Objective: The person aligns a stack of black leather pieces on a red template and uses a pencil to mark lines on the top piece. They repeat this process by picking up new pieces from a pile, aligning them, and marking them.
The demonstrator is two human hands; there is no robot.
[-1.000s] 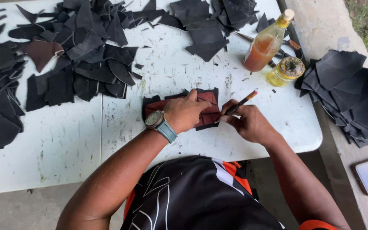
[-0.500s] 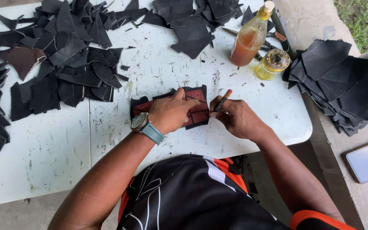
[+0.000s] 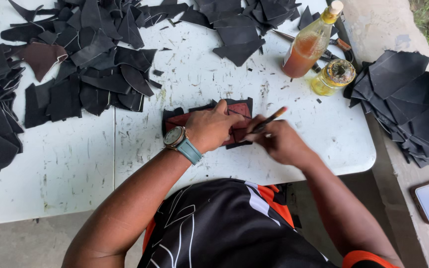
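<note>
Near the desk's front edge, our left hand lies spread, pressing the leather piece flat, w/ our right hand pinching a pencil.

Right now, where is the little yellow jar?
In the head view the little yellow jar stands on the white table at its far right edge, just right of the tall bottle of orange liquid, beside a pile of black pieces.

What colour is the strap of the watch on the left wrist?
The watch strap is light teal, seen best in the head view.
</note>
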